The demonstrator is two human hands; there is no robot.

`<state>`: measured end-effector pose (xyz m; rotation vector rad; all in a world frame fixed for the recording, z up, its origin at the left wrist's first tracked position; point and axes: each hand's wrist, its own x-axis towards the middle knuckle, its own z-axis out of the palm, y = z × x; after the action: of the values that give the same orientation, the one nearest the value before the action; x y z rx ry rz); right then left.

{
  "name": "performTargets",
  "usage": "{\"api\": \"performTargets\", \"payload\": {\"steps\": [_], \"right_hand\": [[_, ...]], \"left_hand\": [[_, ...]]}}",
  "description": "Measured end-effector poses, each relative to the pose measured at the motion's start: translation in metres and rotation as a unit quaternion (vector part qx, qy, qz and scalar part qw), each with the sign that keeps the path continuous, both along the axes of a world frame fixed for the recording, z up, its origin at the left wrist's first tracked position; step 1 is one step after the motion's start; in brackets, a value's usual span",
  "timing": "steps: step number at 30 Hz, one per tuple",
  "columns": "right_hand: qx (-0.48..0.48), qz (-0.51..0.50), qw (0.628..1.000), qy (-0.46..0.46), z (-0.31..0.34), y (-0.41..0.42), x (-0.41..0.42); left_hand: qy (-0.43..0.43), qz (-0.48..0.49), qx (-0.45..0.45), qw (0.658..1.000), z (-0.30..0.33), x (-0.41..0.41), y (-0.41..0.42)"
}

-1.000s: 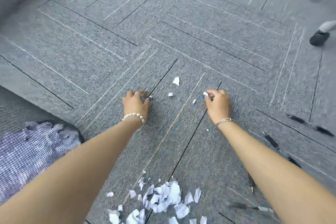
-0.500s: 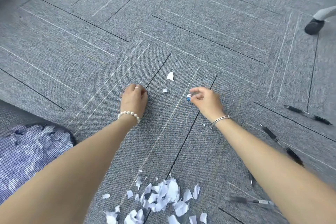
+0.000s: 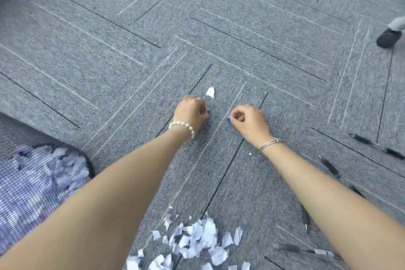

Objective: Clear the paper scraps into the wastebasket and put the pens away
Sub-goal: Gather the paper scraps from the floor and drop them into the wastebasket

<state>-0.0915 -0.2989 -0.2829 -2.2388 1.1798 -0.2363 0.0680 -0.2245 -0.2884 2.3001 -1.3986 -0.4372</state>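
**Both hands low on the carpet, scraps near and far**

Some things you cannot read well here. The pens on your right side are blurred: one [image 3: 377,146] lies far right, another [image 3: 329,165] is just beside your right forearm and partly hidden by it, one [image 3: 305,218] shows only as a dark tip under the arm, and one [image 3: 306,250] near the bottom edge is smeared by motion. The wastebasket [image 3: 32,182] at the lower left is cut off by the frame edge; through its mesh you see pale paper, but not clearly. At the top right, two dark shoes [image 3: 389,37] of another person are half out of view.

The floor is a grey carpet [image 3: 131,50] in tiles with thin light and dark lines.

Your left hand [image 3: 191,112], with a pearl bracelet [image 3: 182,126] on the wrist, rests on the carpet with fingers curled under. What is inside the fingers is hidden, so I cannot tell if it holds something. Your right hand [image 3: 251,119], with a metal bangle [image 3: 269,144], has the fingers curled and pinches a small scrap [image 3: 229,119], white with blue, at the fingertips.

One loose white scrap [image 3: 210,92] lies just beyond the left hand, apart from it. A tiny bit [image 3: 249,154] lies near the right wrist. The big pile of scraps [image 3: 197,241] sits between your forearms, close to the bottom edge.
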Motion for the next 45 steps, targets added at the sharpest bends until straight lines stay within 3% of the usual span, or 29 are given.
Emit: {"api": "performTargets", "payload": {"steps": [6, 13, 20, 24, 27, 32, 38, 45], "right_hand": [[0.025, -0.039, 0.994, -0.097, -0.003, -0.009, 0.043], [-0.021, -0.046, 0.998, -0.048, -0.014, -0.016, 0.086], [-0.045, -0.065, 0.993, -0.088, -0.013, -0.016, 0.079], [0.039, -0.07, 0.985, -0.153, 0.001, 0.003, 0.042], [0.114, -0.053, 0.983, -0.137, 0.015, 0.019, -0.008], [0.08, -0.05, 0.995, -0.042, 0.031, 0.04, -0.092], [0.048, -0.028, 0.998, -0.035, 0.014, 0.059, -0.11], [-0.035, -0.03, 0.998, -0.047, -0.004, 0.072, -0.078]], "left_hand": [[0.14, 0.127, -0.03, 0.981, 0.018, -0.013, 0.026], [0.279, 0.152, 0.007, 0.948, 0.033, -0.019, 0.102], [0.306, 0.175, -0.021, 0.936, 0.029, -0.021, 0.113], [0.319, 0.158, -0.035, 0.934, 0.035, -0.025, 0.1], [0.364, 0.134, -0.035, 0.921, 0.042, -0.027, 0.086], [0.439, 0.101, -0.016, 0.893, 0.043, -0.036, 0.073], [0.46, 0.124, -0.002, 0.879, 0.03, -0.052, 0.076], [0.406, 0.069, 0.056, 0.91, 0.058, -0.053, 0.096]]}}
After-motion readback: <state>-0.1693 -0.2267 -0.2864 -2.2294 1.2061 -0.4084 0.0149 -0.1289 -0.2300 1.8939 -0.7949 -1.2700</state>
